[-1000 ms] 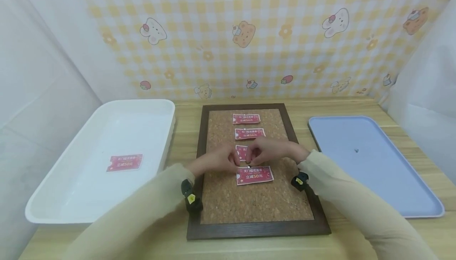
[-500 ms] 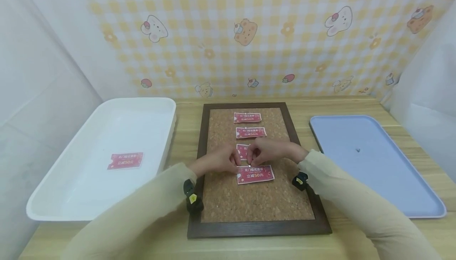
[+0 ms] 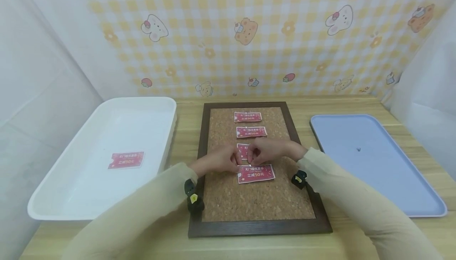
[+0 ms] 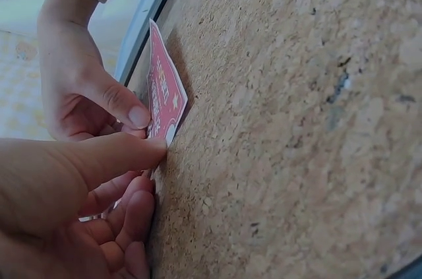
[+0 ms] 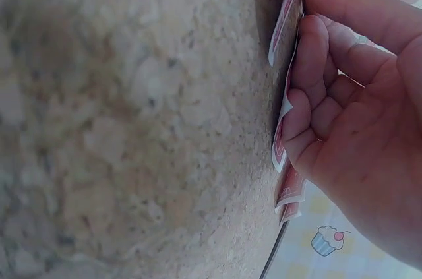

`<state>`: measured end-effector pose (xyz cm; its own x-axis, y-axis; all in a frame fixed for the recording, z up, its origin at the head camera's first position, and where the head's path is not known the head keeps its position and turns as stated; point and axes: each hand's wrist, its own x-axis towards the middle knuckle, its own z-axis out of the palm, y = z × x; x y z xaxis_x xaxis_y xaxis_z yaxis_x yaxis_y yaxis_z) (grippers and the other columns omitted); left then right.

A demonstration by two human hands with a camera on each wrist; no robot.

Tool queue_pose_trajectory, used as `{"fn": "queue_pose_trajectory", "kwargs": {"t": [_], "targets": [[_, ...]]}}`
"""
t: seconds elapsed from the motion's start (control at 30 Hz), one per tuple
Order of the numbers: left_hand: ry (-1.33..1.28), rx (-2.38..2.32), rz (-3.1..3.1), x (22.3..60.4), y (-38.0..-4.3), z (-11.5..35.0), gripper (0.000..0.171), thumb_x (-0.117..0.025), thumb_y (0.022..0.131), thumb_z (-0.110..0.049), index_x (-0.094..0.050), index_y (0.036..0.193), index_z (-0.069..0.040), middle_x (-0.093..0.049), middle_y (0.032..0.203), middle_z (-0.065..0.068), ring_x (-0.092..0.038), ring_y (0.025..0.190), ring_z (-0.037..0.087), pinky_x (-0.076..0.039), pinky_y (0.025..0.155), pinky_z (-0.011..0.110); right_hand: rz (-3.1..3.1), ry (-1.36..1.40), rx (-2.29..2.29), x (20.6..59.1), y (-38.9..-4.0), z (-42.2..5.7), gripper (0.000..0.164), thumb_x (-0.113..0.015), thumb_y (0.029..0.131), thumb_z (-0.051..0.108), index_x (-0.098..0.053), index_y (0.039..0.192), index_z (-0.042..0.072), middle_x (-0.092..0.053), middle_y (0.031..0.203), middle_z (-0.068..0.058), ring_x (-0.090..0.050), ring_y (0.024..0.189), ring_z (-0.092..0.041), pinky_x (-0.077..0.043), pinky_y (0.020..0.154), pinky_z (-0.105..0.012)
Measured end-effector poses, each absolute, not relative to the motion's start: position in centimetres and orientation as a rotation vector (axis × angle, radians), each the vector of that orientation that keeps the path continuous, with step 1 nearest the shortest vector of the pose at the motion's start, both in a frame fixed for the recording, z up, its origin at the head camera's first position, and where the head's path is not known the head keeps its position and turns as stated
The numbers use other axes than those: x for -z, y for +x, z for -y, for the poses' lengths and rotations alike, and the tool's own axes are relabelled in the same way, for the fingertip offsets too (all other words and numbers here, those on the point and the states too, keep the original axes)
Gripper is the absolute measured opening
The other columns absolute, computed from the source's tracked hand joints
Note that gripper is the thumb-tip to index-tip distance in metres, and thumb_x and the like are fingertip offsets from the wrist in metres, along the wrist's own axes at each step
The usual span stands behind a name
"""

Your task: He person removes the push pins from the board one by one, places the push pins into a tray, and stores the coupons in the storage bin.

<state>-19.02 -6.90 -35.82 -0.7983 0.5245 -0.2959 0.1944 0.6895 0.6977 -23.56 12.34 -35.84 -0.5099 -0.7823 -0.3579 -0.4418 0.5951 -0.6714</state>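
A red paper coupon with white and yellow print lies on the cork board, the lowest in a column of coupons. My left hand pinches its upper left corner, the thumb on the printed face in the left wrist view. At its top edge, my right hand pinches a small shiny pin, mostly hidden by the fingertips. Just above, another coupon is partly covered by the right hand. Two more coupons, the upper one and the lower one, have pins at their top edges.
A white tray on the left holds one loose coupon. To the right, a blue tray carries a small dark pin. The board's dark wooden frame rests on a wood-grain table; a checked cloth hangs behind.
Both hands stay at the top edge of the lowest coupon with almost no movement. The whole head view has shifted slightly.
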Motion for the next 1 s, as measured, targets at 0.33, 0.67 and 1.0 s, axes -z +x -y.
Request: {"fn": "queue_pose_trajectory", "kwargs": {"t": [0.33,0.67,1.0], "targets": [[0.534,-0.965,-2.419,36.18,-18.82,6.71,0.010,-0.070,0.075,-0.002,-0.062,0.081,-0.006,-0.058,0.071,0.002,-0.052,0.063,0.014,-0.041,0.055,0.023,-2.154,-0.978,0.703,36.04,-23.42,-12.51,0.004,-0.062,0.085,0.008,-0.062,0.089,0.007,-0.058,0.078,0.001,-0.052,0.069,-0.012,-0.041,0.063,-0.023],[0.510,-0.996,-2.385,35.99,-18.97,6.75,0.010,-0.069,0.074,0.001,-0.063,0.080,-0.003,-0.059,0.070,0.003,-0.053,0.063,0.013,-0.042,0.054,0.022,-2.129,-0.996,0.742,36.13,-23.41,-12.53,0.004,-0.061,0.085,0.006,-0.062,0.088,0.007,-0.057,0.076,0.001,-0.050,0.067,-0.011,-0.040,0.060,-0.022],[0.504,-0.998,-2.362,35.83,-19.03,6.81,0.010,-0.069,0.075,0.001,-0.062,0.081,-0.004,-0.060,0.073,0.003,-0.054,0.065,0.014,-0.042,0.056,0.023,-2.118,-0.976,0.799,36.18,-23.52,-12.77,0.005,-0.062,0.085,0.007,-0.064,0.089,0.007,-0.059,0.077,0.000,-0.051,0.067,-0.011,-0.041,0.060,-0.023]]}}
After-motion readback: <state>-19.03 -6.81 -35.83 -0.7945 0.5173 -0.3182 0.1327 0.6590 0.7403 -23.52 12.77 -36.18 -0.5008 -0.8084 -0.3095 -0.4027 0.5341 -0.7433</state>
